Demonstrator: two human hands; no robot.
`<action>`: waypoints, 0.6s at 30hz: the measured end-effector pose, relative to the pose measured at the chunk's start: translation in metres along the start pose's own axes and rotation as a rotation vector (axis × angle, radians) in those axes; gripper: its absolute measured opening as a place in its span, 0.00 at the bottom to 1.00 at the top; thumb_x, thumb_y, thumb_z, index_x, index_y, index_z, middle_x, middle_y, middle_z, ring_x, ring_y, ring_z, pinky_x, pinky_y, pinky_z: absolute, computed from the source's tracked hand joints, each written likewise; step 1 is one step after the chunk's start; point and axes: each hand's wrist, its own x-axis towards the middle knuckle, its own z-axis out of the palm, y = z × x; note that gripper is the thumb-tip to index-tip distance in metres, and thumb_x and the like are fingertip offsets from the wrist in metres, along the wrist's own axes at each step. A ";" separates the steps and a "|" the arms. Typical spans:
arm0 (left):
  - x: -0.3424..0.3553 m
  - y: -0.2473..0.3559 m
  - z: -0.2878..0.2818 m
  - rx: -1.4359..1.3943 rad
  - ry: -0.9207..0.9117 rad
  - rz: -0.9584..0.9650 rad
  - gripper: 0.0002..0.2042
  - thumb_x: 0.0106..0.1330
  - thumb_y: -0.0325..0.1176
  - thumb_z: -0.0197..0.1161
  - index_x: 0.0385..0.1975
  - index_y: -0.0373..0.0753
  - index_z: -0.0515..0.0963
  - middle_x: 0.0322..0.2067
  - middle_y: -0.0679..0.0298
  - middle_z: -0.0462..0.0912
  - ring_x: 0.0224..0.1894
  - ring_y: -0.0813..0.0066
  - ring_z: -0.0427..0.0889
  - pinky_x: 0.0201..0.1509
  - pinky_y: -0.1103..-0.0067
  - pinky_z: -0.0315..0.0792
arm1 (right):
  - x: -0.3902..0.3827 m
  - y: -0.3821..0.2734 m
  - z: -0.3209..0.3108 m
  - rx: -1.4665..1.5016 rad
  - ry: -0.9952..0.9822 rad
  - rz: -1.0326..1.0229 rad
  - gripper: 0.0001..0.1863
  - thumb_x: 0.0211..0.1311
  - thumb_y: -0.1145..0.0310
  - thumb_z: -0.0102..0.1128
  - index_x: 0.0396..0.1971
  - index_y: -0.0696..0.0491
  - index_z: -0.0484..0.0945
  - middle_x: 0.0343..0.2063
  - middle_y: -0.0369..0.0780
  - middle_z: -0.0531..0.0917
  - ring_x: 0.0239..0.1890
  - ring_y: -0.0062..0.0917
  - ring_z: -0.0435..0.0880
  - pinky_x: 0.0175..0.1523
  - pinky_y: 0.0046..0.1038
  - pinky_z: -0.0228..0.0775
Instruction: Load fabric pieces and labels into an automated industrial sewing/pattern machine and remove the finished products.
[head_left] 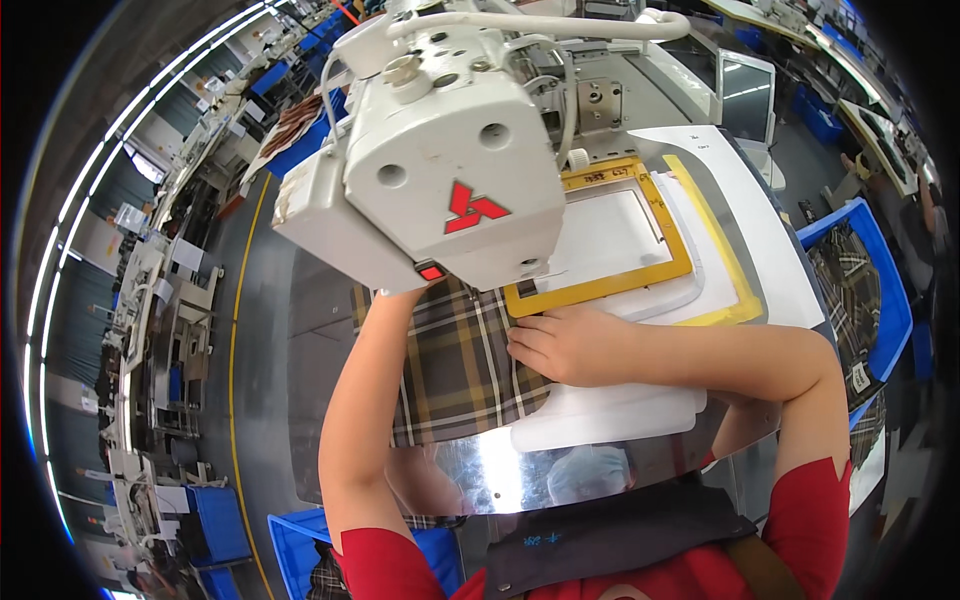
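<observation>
A dark plaid fabric piece (pixel 455 365), checked in grey, tan and white, lies under the white head of a sewing machine (pixel 440 180). My right hand (pixel 570 345) rests flat on the cloth's right edge, its fingers stretched out to the left. Just beyond those fingers is the near edge of a yellow rectangular frame (pixel 605 290) with a pale middle. My left hand (pixel 402 300) reaches beneath the left side of the machine head by the cloth's far part. Only its wrist end shows; the machine hides the fingers.
A shiny metal plate (pixel 590 480) forms the near table edge. White sheets (pixel 610 415) lie under the cloth. Blue bins with plaid cloth stand at the right (pixel 885 300) and near left (pixel 300 540). A screen (pixel 745 95) stands at the back right.
</observation>
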 end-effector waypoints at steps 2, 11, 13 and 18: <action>-0.006 0.003 -0.025 -0.035 -0.125 -0.055 0.25 0.50 0.40 0.74 0.48 0.42 0.78 0.46 0.60 0.81 0.49 0.62 0.78 0.56 0.70 0.71 | -0.014 0.004 -0.006 0.000 -0.021 0.033 0.18 0.56 0.71 0.53 0.47 0.59 0.75 0.50 0.46 0.79 0.55 0.34 0.77 0.56 0.31 0.71; -0.051 -0.031 -0.014 -0.271 0.005 -0.122 0.21 0.54 0.34 0.71 0.48 0.37 0.77 0.47 0.58 0.81 0.49 0.63 0.78 0.53 0.70 0.71 | -0.083 0.027 -0.027 -0.151 0.061 0.147 0.16 0.53 0.70 0.54 0.43 0.56 0.77 0.36 0.37 0.78 0.42 0.28 0.77 0.47 0.27 0.69; -0.043 -0.044 0.023 -0.214 0.194 -0.122 0.17 0.60 0.34 0.64 0.49 0.37 0.77 0.48 0.56 0.81 0.48 0.62 0.78 0.51 0.70 0.72 | -0.100 0.029 -0.034 -0.189 0.112 0.172 0.15 0.53 0.70 0.54 0.42 0.55 0.78 0.34 0.36 0.77 0.40 0.27 0.77 0.45 0.27 0.69; -0.008 -0.015 0.055 -0.253 0.215 -0.094 0.17 0.60 0.33 0.64 0.49 0.36 0.77 0.48 0.56 0.81 0.48 0.62 0.78 0.52 0.71 0.72 | -0.158 0.026 -0.047 -0.081 0.173 0.488 0.11 0.51 0.74 0.56 0.36 0.52 0.80 0.34 0.35 0.78 0.41 0.28 0.78 0.46 0.28 0.69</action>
